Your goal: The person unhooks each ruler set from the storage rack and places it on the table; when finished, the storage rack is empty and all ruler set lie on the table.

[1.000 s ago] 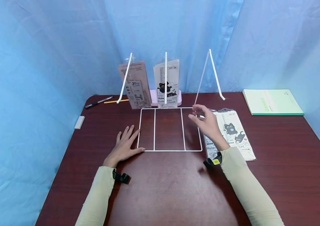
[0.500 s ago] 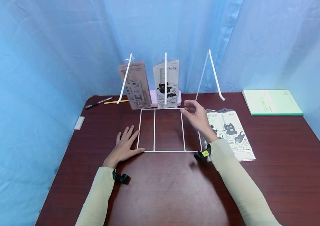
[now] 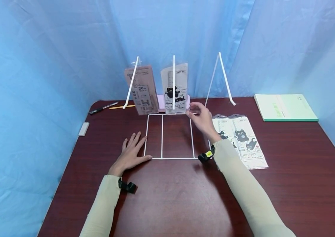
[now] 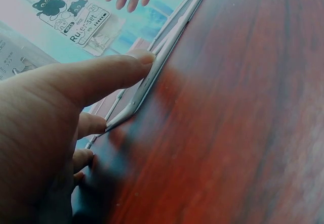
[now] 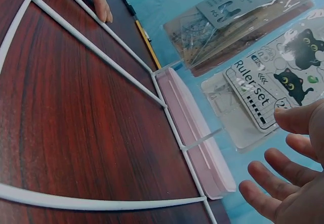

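A white wire rack stands on the table, its base frame (image 3: 179,158) lying flat. My left hand (image 3: 130,154) is spread on the tabletop at the rack's front left corner; in the left wrist view its thumb (image 4: 116,72) touches the base wire. From the middle arm hangs a packaged ruler set (image 3: 181,82) with black cats. My right hand (image 3: 202,120) is beside its lower right corner with fingers loosely bent and apart. In the right wrist view the thumb (image 5: 298,119) overlaps the package's corner; whether they touch I cannot tell. A pink packaged set (image 3: 144,77) hangs on the left arm.
The right arm (image 3: 226,79) of the rack bears nothing. Two ruler sets (image 3: 245,138) lie overlapping right of the rack. A pink case (image 5: 197,133) stands behind it. Further out are a green notebook (image 3: 286,107), pen (image 3: 103,107), yellow pencil (image 3: 121,106) and white block (image 3: 83,129).
My right hand has moved left, from above the loose ruler sets to the hanging ruler set, uncovering more of those on the table. My left hand has stayed put.
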Demonstrator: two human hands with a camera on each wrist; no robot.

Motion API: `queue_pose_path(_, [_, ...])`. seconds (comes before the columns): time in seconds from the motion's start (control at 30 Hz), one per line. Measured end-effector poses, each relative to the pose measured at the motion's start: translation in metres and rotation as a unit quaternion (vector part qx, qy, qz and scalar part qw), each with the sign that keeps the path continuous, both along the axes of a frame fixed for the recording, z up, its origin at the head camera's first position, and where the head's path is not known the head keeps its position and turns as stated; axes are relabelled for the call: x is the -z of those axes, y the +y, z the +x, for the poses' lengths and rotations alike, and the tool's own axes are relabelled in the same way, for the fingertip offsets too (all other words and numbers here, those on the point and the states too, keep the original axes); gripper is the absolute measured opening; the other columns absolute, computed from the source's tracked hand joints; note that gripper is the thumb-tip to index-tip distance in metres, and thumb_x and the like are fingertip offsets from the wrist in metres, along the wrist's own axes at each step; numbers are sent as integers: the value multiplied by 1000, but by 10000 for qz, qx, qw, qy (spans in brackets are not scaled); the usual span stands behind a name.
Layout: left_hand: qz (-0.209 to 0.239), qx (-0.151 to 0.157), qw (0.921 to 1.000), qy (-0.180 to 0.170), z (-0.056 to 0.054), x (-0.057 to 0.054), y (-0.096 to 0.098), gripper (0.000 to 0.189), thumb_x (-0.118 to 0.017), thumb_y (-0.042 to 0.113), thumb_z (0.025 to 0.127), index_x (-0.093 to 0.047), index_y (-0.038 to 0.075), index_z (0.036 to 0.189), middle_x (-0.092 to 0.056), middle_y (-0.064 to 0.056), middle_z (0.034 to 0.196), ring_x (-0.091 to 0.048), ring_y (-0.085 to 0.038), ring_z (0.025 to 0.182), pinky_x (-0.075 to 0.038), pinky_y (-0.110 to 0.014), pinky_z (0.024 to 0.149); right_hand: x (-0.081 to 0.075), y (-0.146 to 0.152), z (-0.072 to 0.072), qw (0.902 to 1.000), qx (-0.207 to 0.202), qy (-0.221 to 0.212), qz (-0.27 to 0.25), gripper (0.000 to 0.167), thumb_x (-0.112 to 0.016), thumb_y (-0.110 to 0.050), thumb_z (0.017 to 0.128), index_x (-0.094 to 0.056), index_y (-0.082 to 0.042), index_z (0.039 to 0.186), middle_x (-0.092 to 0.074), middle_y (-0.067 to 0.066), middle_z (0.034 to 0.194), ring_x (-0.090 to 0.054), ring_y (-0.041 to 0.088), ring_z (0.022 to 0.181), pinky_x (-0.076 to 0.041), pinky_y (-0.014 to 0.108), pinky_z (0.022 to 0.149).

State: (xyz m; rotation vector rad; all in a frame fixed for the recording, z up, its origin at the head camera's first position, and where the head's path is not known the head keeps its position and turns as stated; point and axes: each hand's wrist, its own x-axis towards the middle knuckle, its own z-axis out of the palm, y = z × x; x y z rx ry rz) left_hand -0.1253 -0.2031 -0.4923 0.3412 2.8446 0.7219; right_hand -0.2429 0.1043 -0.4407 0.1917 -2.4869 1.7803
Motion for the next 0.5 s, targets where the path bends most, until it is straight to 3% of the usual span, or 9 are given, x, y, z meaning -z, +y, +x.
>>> queue_pose_path(0.5, [-2, 33, 10000, 30, -1, 2, -1, 94, -70, 55, 87, -25, 20, 161, -10, -14, 171, -3, -37, 159, 0, -66, 124, 1, -9, -11, 9996, 17, -188, 217, 40, -71, -15, 92, -62, -4, 129, -68, 18, 125, -68, 35, 114, -55, 45, 97])
